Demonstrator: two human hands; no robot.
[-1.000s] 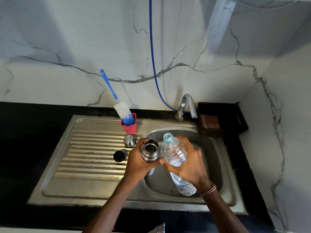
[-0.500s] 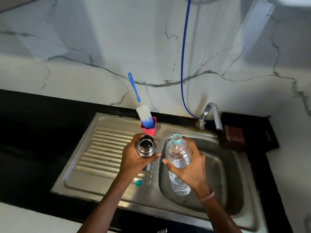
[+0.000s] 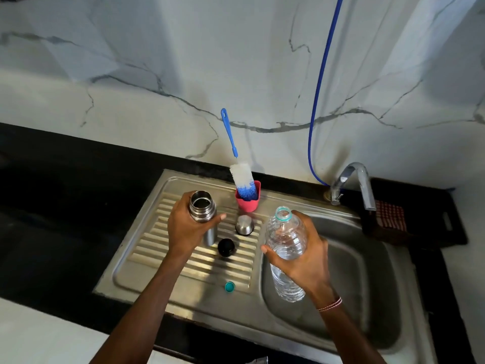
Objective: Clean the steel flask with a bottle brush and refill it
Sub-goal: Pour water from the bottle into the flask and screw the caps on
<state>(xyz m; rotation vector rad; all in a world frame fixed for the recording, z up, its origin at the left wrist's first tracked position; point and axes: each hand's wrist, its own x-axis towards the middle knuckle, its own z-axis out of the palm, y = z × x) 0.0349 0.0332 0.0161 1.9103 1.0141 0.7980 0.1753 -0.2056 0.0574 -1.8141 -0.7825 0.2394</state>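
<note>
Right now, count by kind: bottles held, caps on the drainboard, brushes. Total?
Bottles held: 2, steel flask, plastic bottle
Caps on drainboard: 3, steel cap, black stopper, teal cap
Brushes: 1, bottle brush
Total: 6

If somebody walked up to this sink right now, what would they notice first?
Probably the two hands: the left hand grips an open steel flask over the ribbed drainboard, the right hand holds an uncapped water bottle over the left edge of the basin. Behind them a blue-handled bottle brush stands in a pink cup, and a steel cap, a black stopper and a teal cap lie loose on the drainboard.
</note>
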